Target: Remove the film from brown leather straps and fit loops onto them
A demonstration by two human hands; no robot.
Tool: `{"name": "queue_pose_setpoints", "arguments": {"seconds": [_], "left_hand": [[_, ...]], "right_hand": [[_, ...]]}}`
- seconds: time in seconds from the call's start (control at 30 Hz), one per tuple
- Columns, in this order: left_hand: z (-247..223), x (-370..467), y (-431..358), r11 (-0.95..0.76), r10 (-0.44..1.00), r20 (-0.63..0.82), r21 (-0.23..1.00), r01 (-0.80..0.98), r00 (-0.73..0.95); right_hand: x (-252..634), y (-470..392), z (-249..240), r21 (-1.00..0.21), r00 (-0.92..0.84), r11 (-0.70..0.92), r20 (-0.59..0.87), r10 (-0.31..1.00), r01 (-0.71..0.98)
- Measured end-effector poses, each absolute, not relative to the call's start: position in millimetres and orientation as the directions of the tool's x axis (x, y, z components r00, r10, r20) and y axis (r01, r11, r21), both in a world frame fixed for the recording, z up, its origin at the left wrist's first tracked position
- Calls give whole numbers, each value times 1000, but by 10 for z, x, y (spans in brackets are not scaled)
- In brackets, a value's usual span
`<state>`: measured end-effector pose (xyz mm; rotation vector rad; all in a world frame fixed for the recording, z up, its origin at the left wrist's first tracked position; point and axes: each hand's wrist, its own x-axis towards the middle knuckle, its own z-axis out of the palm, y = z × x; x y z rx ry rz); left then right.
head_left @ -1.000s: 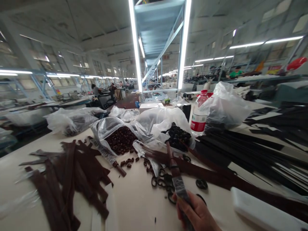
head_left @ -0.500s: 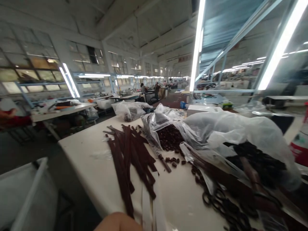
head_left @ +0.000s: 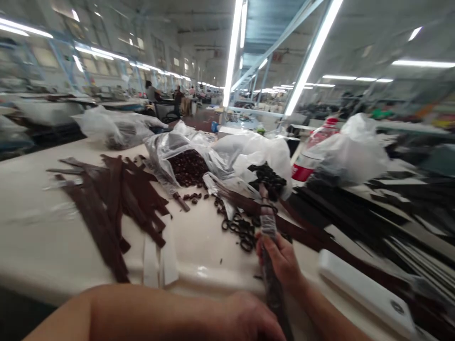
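Note:
My right hand [head_left: 280, 260] is closed around a dark brown strap [head_left: 273, 289] that runs from the bottom edge toward the bags. Clear plastic is wrapped around the strap just above the fingers. My left hand [head_left: 245, 315] reaches across the bottom, beside the strap's lower part; its fingers are blurred and partly cut off. Black rings [head_left: 246, 242] lie just left of my right hand. Behind them a clear bag [head_left: 156, 151] spills small brown loops [head_left: 188, 168]. Black pieces [head_left: 268, 177] show in the mouth of a whitish bag [head_left: 249, 147].
Brown strips [head_left: 113, 189] lie fanned out at left, near white strips [head_left: 167, 255]. A white oblong object [head_left: 366, 293] sits right of my forearm. Farther back stand a red-labelled bottle [head_left: 302, 168] and a tied plastic bag [head_left: 362, 147]. Dark strips [head_left: 341, 213] cover the right side.
The view has swung right, bringing the bottle and dark strips into sight. Both hands now show, and the right one grips the strap; earlier only a patch of skin appeared at the bottom.

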<state>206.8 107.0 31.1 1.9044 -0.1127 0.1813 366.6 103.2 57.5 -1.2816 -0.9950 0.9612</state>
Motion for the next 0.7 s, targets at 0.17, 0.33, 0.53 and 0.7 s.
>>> {"name": "queue_pose_setpoints", "arguments": {"seconds": [0.17,0.33,0.53,0.7], "left_hand": [[511,2004,988,-346,93,265,913,-218,960],[545,2038,977,-327,120,318,907,-265,941],[639,2028,985,-333,108,276,915,-227,955],[687,1971,1007,-370,71,245,907,-203,967]], "right_hand": [[3686,1065,543,-996,269,93,86,959,-13],[3679,1054,543,-996,251,95,92,964,1],[3704,1017,546,-990,227,122,104,968,-68],[3719,991,653,-972,278,167,116,954,-168]]}}
